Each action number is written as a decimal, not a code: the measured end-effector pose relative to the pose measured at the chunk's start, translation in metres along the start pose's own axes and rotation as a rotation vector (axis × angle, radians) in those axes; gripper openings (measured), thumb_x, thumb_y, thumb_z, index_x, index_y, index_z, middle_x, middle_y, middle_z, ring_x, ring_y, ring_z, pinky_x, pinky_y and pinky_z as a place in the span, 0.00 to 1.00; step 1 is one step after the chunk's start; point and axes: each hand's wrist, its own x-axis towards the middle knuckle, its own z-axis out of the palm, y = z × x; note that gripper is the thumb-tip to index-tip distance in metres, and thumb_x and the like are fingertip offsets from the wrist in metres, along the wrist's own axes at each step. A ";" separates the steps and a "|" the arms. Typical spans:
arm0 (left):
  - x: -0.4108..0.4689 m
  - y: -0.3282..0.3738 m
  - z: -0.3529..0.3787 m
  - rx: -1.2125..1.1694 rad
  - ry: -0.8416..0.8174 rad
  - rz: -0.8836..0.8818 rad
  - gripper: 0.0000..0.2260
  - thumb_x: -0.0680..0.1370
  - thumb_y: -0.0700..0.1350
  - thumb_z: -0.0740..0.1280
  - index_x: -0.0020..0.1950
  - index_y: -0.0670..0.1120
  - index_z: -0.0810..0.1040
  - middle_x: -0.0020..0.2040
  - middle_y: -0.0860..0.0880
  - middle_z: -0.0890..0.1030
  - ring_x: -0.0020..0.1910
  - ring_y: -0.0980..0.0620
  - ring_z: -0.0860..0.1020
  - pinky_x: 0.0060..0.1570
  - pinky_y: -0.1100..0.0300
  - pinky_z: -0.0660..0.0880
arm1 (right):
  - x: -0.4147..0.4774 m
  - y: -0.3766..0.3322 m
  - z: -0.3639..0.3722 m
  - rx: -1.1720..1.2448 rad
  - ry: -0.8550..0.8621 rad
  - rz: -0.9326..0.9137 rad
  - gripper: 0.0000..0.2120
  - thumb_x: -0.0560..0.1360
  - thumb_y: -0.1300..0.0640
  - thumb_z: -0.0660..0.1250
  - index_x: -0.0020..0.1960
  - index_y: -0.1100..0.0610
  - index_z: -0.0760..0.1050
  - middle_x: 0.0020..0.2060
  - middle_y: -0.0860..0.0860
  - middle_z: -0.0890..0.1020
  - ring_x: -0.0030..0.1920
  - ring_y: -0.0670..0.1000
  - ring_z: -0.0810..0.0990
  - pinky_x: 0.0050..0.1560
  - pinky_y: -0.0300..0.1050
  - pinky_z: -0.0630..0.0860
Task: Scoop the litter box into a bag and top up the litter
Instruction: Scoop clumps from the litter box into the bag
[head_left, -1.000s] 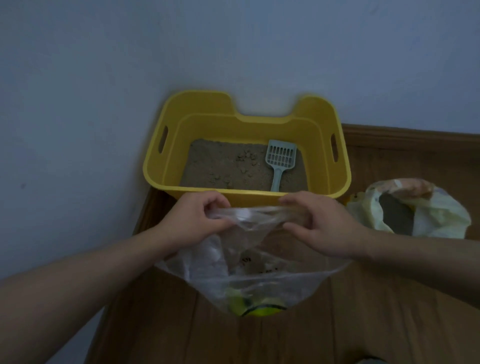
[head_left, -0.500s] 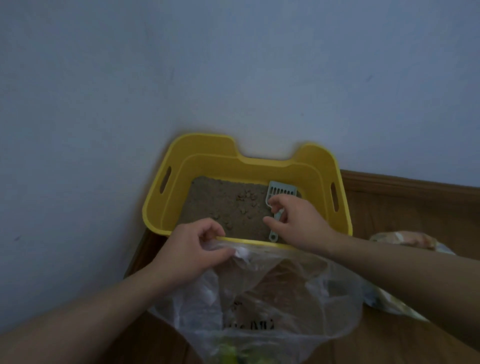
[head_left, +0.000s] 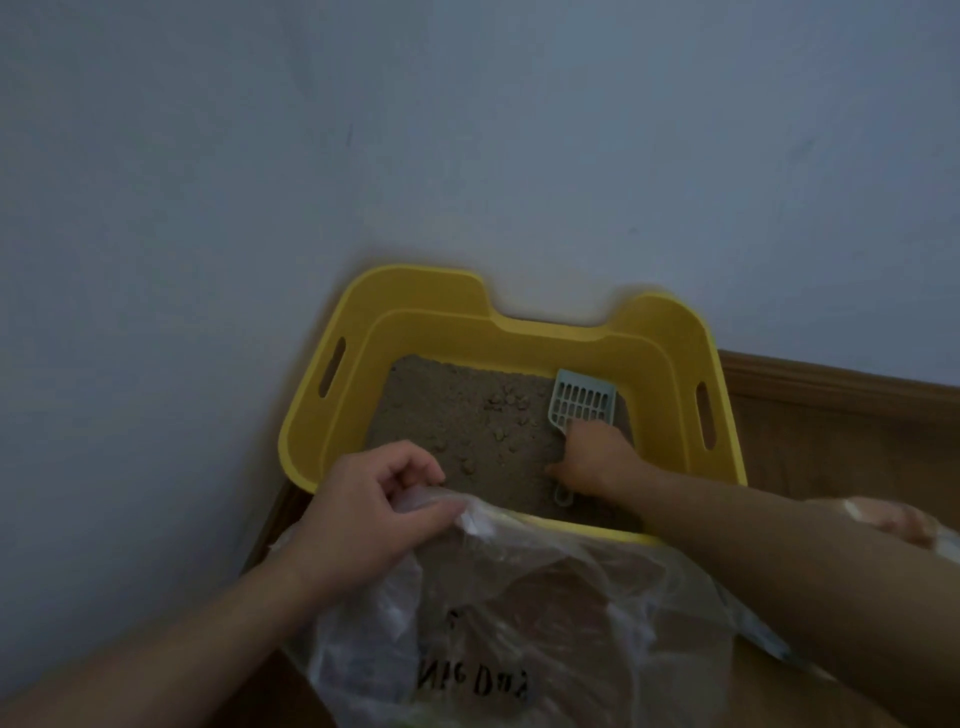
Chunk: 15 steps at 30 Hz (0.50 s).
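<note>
Pinching the rim of the clear bag (head_left: 519, 623), our left hand (head_left: 363, 514) holds it beside the yellow litter box (head_left: 431, 322); just beyond, our right hand (head_left: 592, 460) grips the blue scoop (head_left: 582, 405) by its handle, head on the litter (head_left: 457, 415).

Both arms extended forward; left hand (head_left: 363, 514) pinches, right hand (head_left: 592, 460) grips.
</note>
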 end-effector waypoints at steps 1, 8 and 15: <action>0.000 -0.001 0.000 -0.006 0.003 0.003 0.14 0.65 0.61 0.74 0.44 0.55 0.80 0.36 0.52 0.81 0.33 0.52 0.78 0.32 0.55 0.74 | 0.004 0.001 0.002 -0.003 -0.003 0.011 0.14 0.77 0.47 0.68 0.51 0.58 0.76 0.46 0.55 0.80 0.46 0.53 0.80 0.47 0.48 0.81; 0.001 -0.003 -0.002 -0.033 0.010 -0.008 0.14 0.64 0.61 0.75 0.43 0.56 0.80 0.35 0.53 0.80 0.32 0.59 0.75 0.31 0.65 0.70 | 0.006 0.007 -0.001 0.144 0.070 0.089 0.05 0.75 0.58 0.68 0.46 0.57 0.73 0.40 0.53 0.76 0.41 0.52 0.78 0.34 0.44 0.75; -0.001 0.000 -0.003 -0.059 0.011 -0.018 0.15 0.63 0.61 0.74 0.43 0.55 0.81 0.37 0.48 0.82 0.33 0.57 0.77 0.32 0.61 0.73 | -0.017 0.030 -0.010 0.295 0.188 0.047 0.10 0.72 0.53 0.74 0.49 0.58 0.80 0.44 0.52 0.84 0.39 0.49 0.81 0.31 0.40 0.76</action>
